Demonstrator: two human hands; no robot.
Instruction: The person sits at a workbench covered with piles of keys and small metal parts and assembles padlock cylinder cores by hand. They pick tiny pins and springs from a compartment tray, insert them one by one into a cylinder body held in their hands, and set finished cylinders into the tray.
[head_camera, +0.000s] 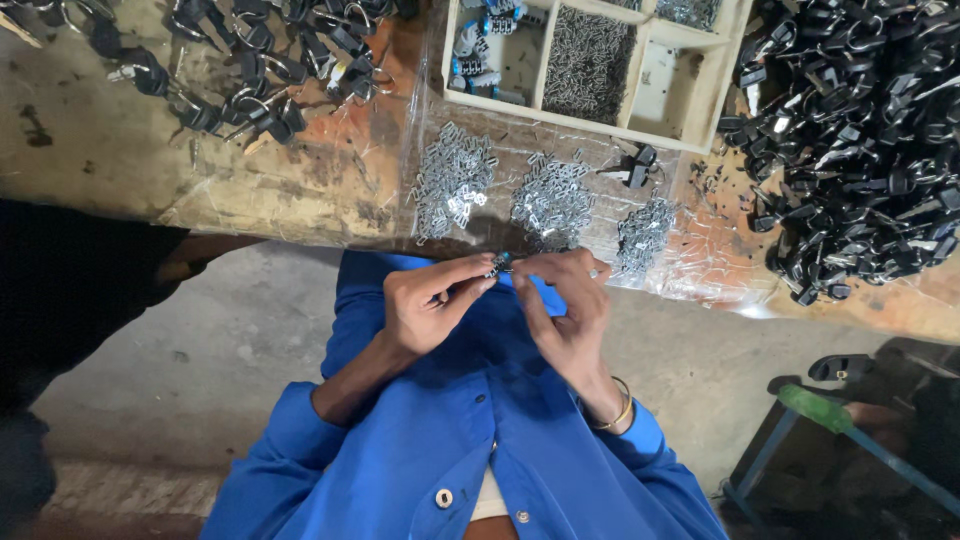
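Head view looks straight down on a person in a bright blue button-front work shirt (470, 440), seated at the edge of a worn, stained wooden bench covered with a clear plastic sheet (330, 190). The left hand (425, 305) and the right hand (565, 305) meet just below the bench edge, fingertips drawn together around a small dark metal part with a bluish glint (500, 264). Both hands are nearly closed in a pinch: the left thumb and forefinger press toward the part from one side, the right thumb and forefinger from the other. Which hand bears the part's weight cannot be told. The right hand wears a ring, and a thin gold bangle (615, 412) sits on its wrist.

On the plastic just beyond the hands lie three loose heaps of small silvery metal clips (455, 180), side by side. Behind them stands a pale wooden compartment tray (700, 110); its middle section is full of fine grey metal pieces (588, 62). A large mound of black keyring-like parts with wire loops (860, 140) fills the bench on the right, and a smaller scatter of the same black parts (250, 70) lies at upper left. A green-handled tool (815, 408) rests near the floor at lower right.
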